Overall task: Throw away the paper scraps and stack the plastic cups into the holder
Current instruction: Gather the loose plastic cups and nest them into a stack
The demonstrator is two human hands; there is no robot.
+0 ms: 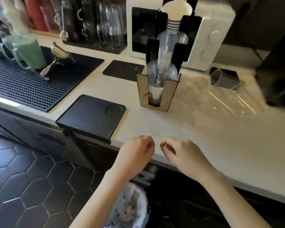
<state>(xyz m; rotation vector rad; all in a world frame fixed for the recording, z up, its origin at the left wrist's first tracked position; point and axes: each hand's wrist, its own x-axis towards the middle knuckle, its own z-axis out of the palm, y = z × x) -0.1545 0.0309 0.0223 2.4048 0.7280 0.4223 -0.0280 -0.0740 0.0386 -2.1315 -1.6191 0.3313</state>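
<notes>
Left hand [136, 152] and right hand [179, 152] loosely curled, apparently empty, near counter edge [155, 157]; risk of scraps missing bin [128, 209] below.

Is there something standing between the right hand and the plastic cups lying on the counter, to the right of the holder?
Nothing visible does. The right hand hovers at the counter's front edge, and the surface up to the lying plastic cups looks bare. The holder stands left of that path, not across it.

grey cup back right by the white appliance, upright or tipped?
Tipped. The grey cup lies on its side on the counter, open mouth facing left toward the cup holder, just right of the white appliance.
</notes>
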